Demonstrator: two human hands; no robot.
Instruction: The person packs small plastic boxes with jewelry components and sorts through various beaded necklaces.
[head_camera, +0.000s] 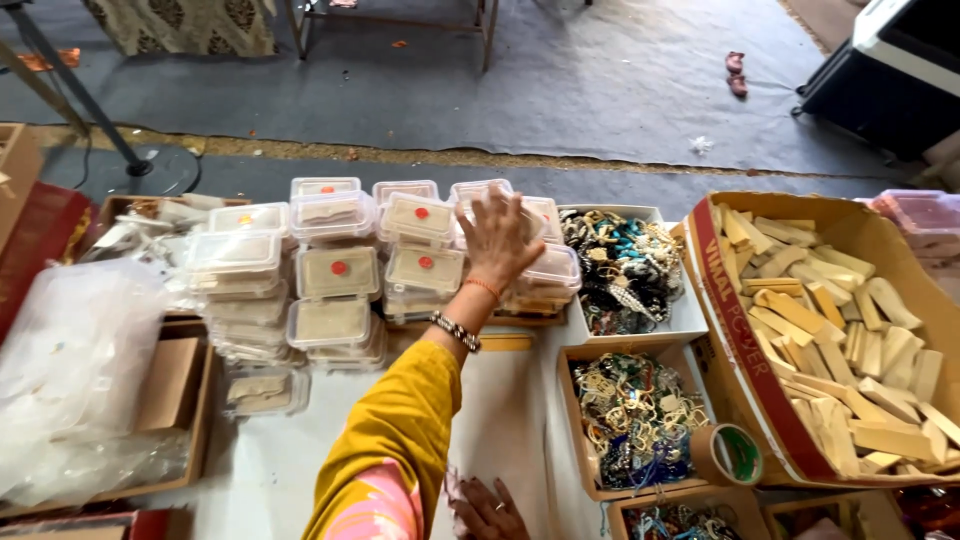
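Note:
My left hand reaches forward in a yellow sleeve with bead bracelets on the wrist. It lies flat, fingers spread, on top of a stack of clear plastic lidded boxes. More such boxes stand piled to the left, some with a red dot on the lid. At the bottom edge my right hand, wearing a ring, rests on the white table top and holds nothing; it is partly cut off.
A white tray of mixed bead jewellery sits right of the stacks, a cardboard box of more jewellery below it. A tape roll lies beside a large carton of pale wooden pieces. Plastic bags fill the left.

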